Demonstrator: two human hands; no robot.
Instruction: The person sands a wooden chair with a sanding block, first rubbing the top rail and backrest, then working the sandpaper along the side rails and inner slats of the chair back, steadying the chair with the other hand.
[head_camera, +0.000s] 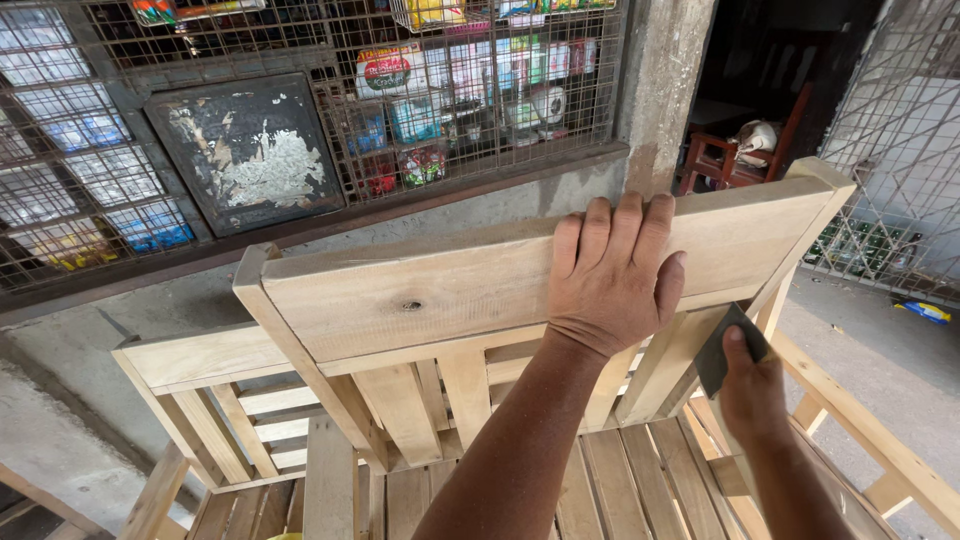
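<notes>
An unfinished pale wooden chair (420, 290) fills the middle of the head view, seen from behind and above. My left hand (612, 275) lies flat over the top rail of its backrest, fingers curled over the upper edge. My right hand (752, 392) is lower at the right, pinching a small dark grey sheet of sandpaper (722, 350) against a slat under the top rail. The seat slats (620, 480) show below my forearms.
A second bare wooden chair frame (215, 400) stands close at the left. Behind is a concrete wall with a wire-mesh shop front (400, 110) full of packets. A mesh fence (890, 160) and a doorway with a dark red chair (735, 160) are at the right.
</notes>
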